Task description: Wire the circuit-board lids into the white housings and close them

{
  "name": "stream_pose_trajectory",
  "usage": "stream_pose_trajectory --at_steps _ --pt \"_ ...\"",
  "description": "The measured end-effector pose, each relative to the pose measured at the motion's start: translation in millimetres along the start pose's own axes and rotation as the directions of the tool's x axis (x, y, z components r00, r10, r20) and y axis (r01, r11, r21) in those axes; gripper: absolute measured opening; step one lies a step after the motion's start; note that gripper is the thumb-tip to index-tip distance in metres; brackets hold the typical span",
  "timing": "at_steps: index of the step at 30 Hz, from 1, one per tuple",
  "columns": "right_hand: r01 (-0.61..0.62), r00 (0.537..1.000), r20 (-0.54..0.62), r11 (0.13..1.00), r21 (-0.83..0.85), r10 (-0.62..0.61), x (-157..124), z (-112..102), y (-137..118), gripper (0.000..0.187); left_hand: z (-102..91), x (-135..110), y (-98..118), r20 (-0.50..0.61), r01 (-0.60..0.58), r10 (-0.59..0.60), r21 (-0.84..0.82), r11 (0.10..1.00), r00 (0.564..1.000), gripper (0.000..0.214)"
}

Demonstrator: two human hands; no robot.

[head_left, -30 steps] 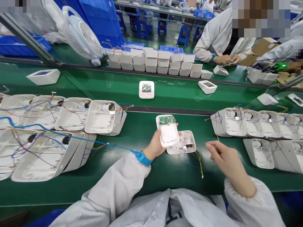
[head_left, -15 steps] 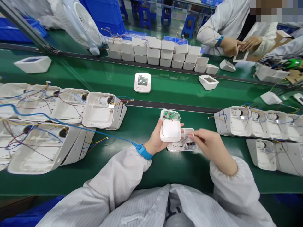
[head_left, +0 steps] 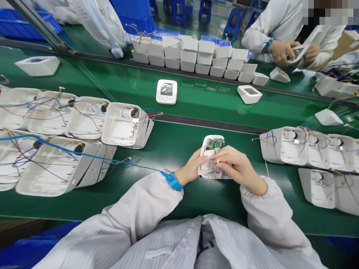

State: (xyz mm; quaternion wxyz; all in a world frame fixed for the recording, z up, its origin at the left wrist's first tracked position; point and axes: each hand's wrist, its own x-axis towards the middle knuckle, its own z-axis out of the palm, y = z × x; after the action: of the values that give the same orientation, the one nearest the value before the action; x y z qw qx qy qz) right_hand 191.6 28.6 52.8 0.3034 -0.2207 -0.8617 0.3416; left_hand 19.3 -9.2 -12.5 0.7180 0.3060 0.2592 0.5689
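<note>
My left hand (head_left: 192, 169) grips the left side of a white plastic device shell (head_left: 209, 144) with a green circuit board (head_left: 215, 144) at its far end. My right hand (head_left: 238, 167) lies over the shell's near right part, its fingers pinched on thin coloured wires by a second shell half (head_left: 211, 172) on the green table. A blue wrist strap (head_left: 171, 181) with a blue cord sits on my left wrist.
Rows of open white shells with loose wires lie at left (head_left: 84, 123) and right (head_left: 305, 145). A finished white unit (head_left: 166, 91) and another (head_left: 249, 93) stand on the conveyor belt. Stacked white housings (head_left: 193, 56) line the far side, where another person's hands (head_left: 283, 50) work.
My right hand came in from the right and closed over the shell and its wires. The two shell halves have been brought together under both hands.
</note>
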Motion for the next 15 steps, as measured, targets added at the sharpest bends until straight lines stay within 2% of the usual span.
stream_pose_trajectory --at_steps 2,5,7,12,15 --pt "-0.109 0.994 -0.023 0.994 0.000 0.109 -0.4 1.9 -0.8 0.019 0.0 -1.2 0.7 -0.047 -0.009 0.010 0.004 1.000 0.999 0.051" --pt "-0.249 0.958 -0.156 0.967 -0.048 0.240 -2.7 7.7 0.0 0.023 1.2 -2.6 1.9 -0.093 -0.046 0.048 0.022 0.999 0.994 0.054" --pt "-0.304 0.932 -0.230 0.949 -0.079 0.279 -4.0 10.4 1.3 0.021 2.5 -3.1 2.9 -0.070 -0.077 0.081 0.052 0.996 0.994 0.058" --pt "-0.384 0.883 -0.329 0.919 -0.092 0.336 -4.2 10.6 1.4 0.010 5.7 -4.8 4.7 -0.004 -0.171 0.175 0.190 0.967 0.985 0.063" --pt "-0.381 0.884 -0.320 0.922 -0.075 0.340 -3.6 13.5 -1.3 0.010 6.7 -6.6 3.6 0.019 -0.194 0.195 0.239 0.952 0.981 0.064"
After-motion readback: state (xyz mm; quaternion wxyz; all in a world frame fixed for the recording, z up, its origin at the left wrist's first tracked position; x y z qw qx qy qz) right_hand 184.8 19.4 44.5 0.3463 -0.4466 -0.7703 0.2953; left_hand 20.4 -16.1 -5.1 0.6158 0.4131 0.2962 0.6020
